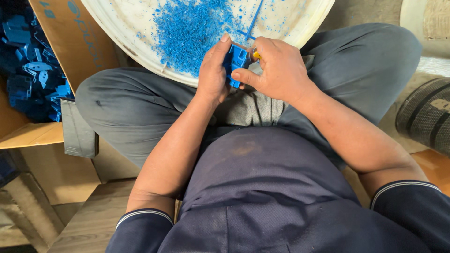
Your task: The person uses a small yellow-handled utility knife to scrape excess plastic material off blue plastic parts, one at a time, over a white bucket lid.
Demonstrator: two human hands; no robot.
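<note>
Head view: left hand and right hand half-hide blue part

We sit cross-legged at frame centre, knees spread toward the left and right edges. Our left hand and right hand meet just above the lap, both gripping a part between them. Behind the hands, at the top of the frame, a basin rests against our legs, with shavings in it. At upper left a box holds more parts. At right edge lies a roll.
</note>
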